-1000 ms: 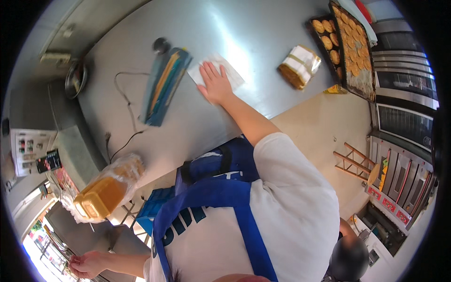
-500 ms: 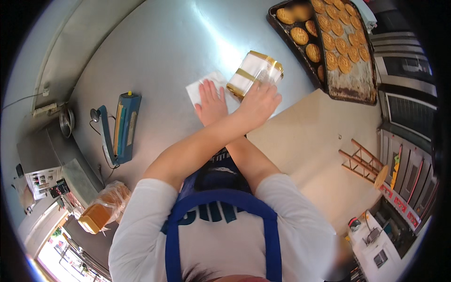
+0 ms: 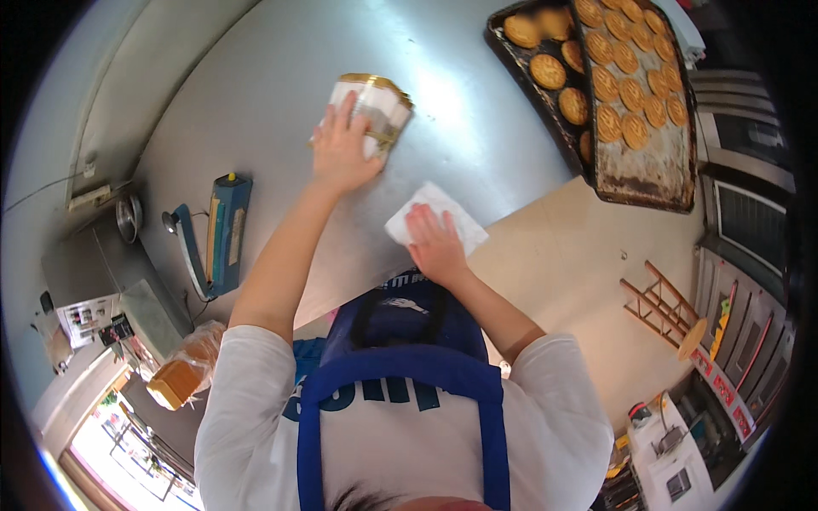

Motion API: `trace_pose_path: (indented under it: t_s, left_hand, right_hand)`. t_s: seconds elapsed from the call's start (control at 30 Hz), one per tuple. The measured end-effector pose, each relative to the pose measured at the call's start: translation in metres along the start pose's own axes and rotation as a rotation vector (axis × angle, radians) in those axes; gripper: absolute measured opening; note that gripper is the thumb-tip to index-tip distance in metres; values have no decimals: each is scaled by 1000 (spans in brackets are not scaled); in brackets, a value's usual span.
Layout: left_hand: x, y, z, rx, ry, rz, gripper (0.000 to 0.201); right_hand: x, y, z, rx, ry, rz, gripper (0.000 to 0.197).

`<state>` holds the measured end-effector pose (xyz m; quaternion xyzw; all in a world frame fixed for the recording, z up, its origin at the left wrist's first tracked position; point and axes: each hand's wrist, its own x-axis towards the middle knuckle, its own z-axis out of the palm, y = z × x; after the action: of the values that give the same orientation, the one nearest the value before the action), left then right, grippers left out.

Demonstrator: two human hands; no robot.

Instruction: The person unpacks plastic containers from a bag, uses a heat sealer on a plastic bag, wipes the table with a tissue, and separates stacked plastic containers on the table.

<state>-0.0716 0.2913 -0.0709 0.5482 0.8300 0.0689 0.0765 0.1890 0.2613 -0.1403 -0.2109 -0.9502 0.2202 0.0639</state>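
White and gold wrapping covers the package [image 3: 371, 92], which lies on the bare metal table [image 3: 281, 94], up and left of the white cloth [image 3: 464, 223]; the left hand [image 3: 343, 153] reaches over its near side, fingers spread on the top, thumb toward the right; whether this grip clasps the pack or only rests on it cannot be told, the underside being hidden. Right hand [image 3: 436, 245] lies palm down on the cloth, close to the table's near edge; fingers extended and slightly parted, grip flat, nothing enclosed.

Handling, judged by eye: package probably light to moderate, fairly firm as a block, its shiny film likely slippery; contents possibly fragile, so a broad hold across two opposite sides would suit better than a pinch on the film. Cloth looks thin, soft and very light; best pressed flat under the palm or taken by a corner; cloth or paper, uncertain.

Outward from there: blue sealer-like device [image 3: 228, 234] to the left on the table, well apart from both hands; at upper right, two dark trays [image 3: 643, 180], overlapping, bearing round golden biscuits [image 3: 635, 131]; beyond the table, a wooden stool [image 3: 693, 338] on the floor.
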Motion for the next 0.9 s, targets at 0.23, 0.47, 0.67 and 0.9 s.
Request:
trace_pose_path:
  t_s: [0.23, 0.47, 0.67, 0.9]
  left_hand:
    - [-17, -111, 15, 22, 241, -380, 70]
    - [-9, -153, 16, 165, 291, -365, 72]
    - [-9, -140, 5, 157, 195, -444, 75]
    - [-9, -147, 4, 106, 129, -515, 75]
  right_hand:
    - [135, -31, 21, 34, -78, -254, 64]
    - [214, 65, 7, -245, 222, 390, 70]
    - [97, 162, -32, -431, 344, 936, 72]
    - [18, 147, -37, -357, 304, 884, 69]
